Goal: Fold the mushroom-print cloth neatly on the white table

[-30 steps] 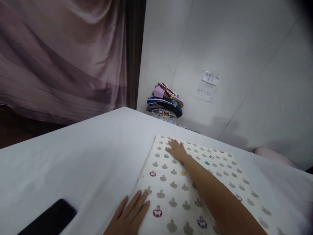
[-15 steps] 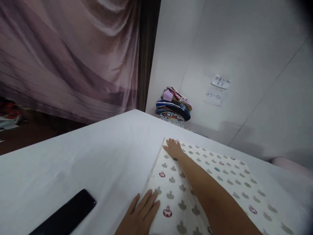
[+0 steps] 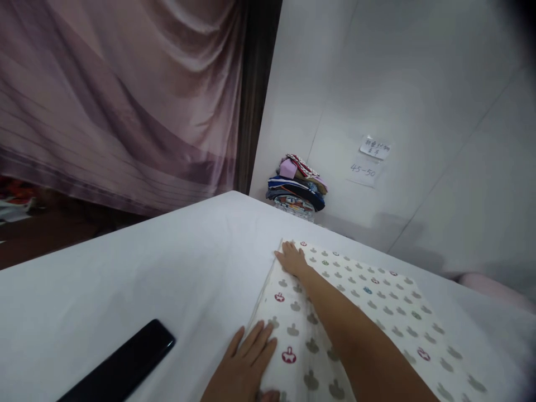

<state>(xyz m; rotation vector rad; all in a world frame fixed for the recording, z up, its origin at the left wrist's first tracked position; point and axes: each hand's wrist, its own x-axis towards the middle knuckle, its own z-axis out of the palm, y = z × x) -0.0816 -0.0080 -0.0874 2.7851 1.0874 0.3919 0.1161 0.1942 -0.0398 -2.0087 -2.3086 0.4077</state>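
A white cloth (image 3: 389, 321) printed with grey mushroom shapes and a few coloured ones lies spread on the white table, its left part layered along the edge. At the cloth's far left corner is my right hand (image 3: 291, 259), its fingers bent and drawn together on the fabric at the edge. My left hand (image 3: 245, 360) rests on the near part of the same left edge, fingers stretched out and slightly apart. Below my right forearm, part of the cloth is hidden.
A black phone (image 3: 121, 363) lies on the white table (image 3: 188, 251), left of my left hand. Folded fabrics form a stack (image 3: 297, 184) against the wall past the far edge. Paper notes (image 3: 364, 167) hang on the wall. A pink curtain (image 3: 146, 100) hangs at the left.
My right hand has slid from flat on the cloth to its far left corner, and its fingers have drawn in. My left hand stays at the near edge. The view has turned left.
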